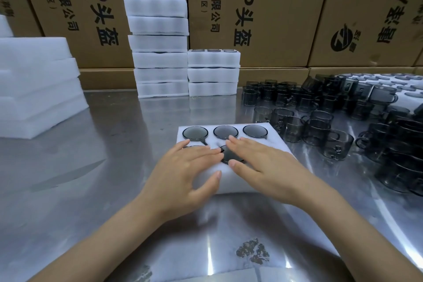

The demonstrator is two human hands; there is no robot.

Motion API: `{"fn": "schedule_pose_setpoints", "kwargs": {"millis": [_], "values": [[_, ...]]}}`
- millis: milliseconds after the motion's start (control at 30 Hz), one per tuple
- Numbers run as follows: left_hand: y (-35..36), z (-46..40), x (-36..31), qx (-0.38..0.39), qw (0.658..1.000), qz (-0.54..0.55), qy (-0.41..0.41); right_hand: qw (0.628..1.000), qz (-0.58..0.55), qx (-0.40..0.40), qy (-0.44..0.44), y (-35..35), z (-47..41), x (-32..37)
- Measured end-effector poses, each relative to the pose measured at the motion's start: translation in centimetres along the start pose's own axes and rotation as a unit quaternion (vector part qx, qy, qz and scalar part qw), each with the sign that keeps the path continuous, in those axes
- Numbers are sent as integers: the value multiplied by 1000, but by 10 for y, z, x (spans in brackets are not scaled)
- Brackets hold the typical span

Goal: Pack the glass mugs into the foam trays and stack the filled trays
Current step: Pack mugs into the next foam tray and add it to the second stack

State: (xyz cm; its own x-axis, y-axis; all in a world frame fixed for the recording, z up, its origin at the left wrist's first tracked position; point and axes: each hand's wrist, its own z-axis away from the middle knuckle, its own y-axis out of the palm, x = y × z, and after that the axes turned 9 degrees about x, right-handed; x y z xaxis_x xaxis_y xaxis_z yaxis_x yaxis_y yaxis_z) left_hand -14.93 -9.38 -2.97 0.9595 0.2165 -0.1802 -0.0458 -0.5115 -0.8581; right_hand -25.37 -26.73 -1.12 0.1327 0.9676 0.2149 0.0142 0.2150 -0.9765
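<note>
A white foam tray (278, 142) lies on the steel table in front of me, with three grey glass mugs (195, 133) sunk in its far row. My left hand (183, 167) lies flat on the tray's near left, fingers straight, covering a mug there. My right hand (258, 160) lies flat beside it, fingers straight over another mug (226, 155) in the near row's middle. The near right pocket is hidden under my right hand. Many loose grey mugs (320, 130) stand at the right.
Two stacks of filled foam trays (160, 59) (212, 71) stand at the back centre against cardboard boxes (274, 7). Empty foam trays (39, 89) are piled at the left. More mugs lie on a foam sheet (389, 80) at the far right.
</note>
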Motion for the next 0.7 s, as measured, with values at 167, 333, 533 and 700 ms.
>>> {"fn": "schedule_pose_setpoints", "kwargs": {"millis": [167,333,533,700], "values": [[3,-9,-9,-69,996,-64,-2,985,-146,-94,9,-1,-4,-3],[9,-1,-10,-23,994,-111,2,911,-244,-305,129,-12,-14,-55],[14,3,-9,-18,988,-152,25,922,-142,-252,260,8,-24,-108],[16,3,-10,-28,984,-159,68,912,-86,-295,271,13,-30,-113]]}}
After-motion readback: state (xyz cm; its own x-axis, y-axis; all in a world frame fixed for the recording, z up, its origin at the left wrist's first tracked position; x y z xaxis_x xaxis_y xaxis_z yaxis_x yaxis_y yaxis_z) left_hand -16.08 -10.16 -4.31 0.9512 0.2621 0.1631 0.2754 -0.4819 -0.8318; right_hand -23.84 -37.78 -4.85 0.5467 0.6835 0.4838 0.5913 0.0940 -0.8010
